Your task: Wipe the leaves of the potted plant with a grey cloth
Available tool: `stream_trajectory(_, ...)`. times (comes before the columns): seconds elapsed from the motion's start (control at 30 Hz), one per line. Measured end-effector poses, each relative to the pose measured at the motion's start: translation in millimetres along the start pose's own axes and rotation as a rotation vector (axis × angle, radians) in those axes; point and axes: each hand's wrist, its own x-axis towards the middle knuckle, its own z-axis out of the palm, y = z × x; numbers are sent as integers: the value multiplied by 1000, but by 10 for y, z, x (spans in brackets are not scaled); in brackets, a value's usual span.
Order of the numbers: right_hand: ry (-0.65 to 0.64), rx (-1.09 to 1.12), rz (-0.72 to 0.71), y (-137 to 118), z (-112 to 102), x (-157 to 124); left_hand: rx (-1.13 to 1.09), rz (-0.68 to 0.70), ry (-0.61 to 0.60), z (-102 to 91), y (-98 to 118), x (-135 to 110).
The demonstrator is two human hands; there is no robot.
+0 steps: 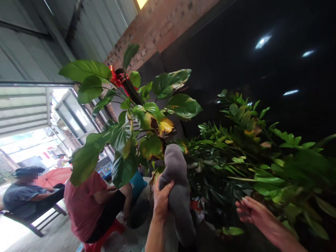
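Note:
My left hand [161, 199] is wrapped round a long, soft grey stuffed plush piece [180, 196] with a rounded top, thumb across its front. The piece stands roughly upright, its lower end running out towards the bottom edge. Its rounded top is just below the yellowing leaves of a large potted plant [126, 136], which has a red ribbon [117, 77] tied round its dark central pole. On the right, my right hand [252, 211] hovers beside low green foliage [236, 157], fingers loosely bent and apart, with nothing visible in them.
A person in a pink shirt [85, 203] sits on a red stool [105, 239] at left. Farther off, another person [22, 199] sits on a bench near a coral umbrella [54, 177]. A glossy black wall [223, 59] rises behind the plants.

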Motion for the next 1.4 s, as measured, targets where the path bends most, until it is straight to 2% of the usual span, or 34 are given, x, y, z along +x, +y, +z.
stream_trajectory(0.03,4,1,1,3,23,-5,27,-9,-13,22,-69,5)
stream_trajectory(0.1,12,-2,7,-2,53,-18,125,-58,-83,-7,-357,-63)
stream_trajectory(0.17,36,-1,3,-20,52,-31,215,-127,-173,-128,-710,-202)
stream_trajectory(0.23,42,-3,18,-43,28,-40,218,-192,-271,-283,-928,-338)
stream_trajectory(0.3,33,0,26,-63,2,-48,187,-186,-303,-386,-874,-394)
stream_trajectory(0.37,18,-2,30,-73,-2,-54,172,-132,-228,-379,-577,-344)
stream_trajectory(0.43,18,-10,20,-69,21,-57,105,-46,-74,-264,-222,-225)
stream_trajectory(0.5,35,-17,11,-52,55,-55,42,-14,-6,-105,-25,-118)
stream_trajectory(0.53,45,-18,1,-40,68,-52,30,-17,1,-37,-27,-93)
stream_trajectory(0.6,52,-24,-14,-21,75,-44,64,-59,-44,31,-216,-121)
stream_trajectory(0.67,49,-32,-15,-15,57,-42,137,-139,-146,-7,-510,-234)
stream_trajectory(0.73,44,-34,-2,-24,26,-49,148,-221,-256,-102,-697,-361)
stream_trajectory(0.77,40,-33,7,-32,13,-54,141,-234,-278,-144,-702,-401)
stream_trajectory(0.83,34,-37,9,-46,2,-63,121,-197,-234,-172,-535,-394)
stream_trajectory(0.93,27,-38,-11,-46,29,-61,40,-78,-29,-57,-118,-203)
stream_trajectory(1.0,32,-32,-25,-33,65,-51,-3,-24,34,51,-1,-74)
stream_trajectory(1.03,37,-29,-31,-26,81,-45,1,-15,35,86,-32,-43)
stream_trajectory(1.1,49,-26,-42,-14,96,-34,54,-41,-9,84,-247,-74)
stream_trajectory(1.17,61,-13,-40,-11,78,-25,128,-98,-88,-15,-545,-212)
stream_trajectory(1.23,49,-3,-19,-15,30,-19,142,-162,-190,-162,-752,-383)
stream_trajectory(1.3,-5,-11,9,-22,-23,-17,109,-197,-203,-278,-753,-493)
stream_trajectory(1.33,-34,-19,18,-25,-41,-18,89,-201,-167,-305,-676,-504)
stream_trajectory(1.4,-51,-21,12,-26,-48,-24,44,-181,-19,-278,-434,-432)
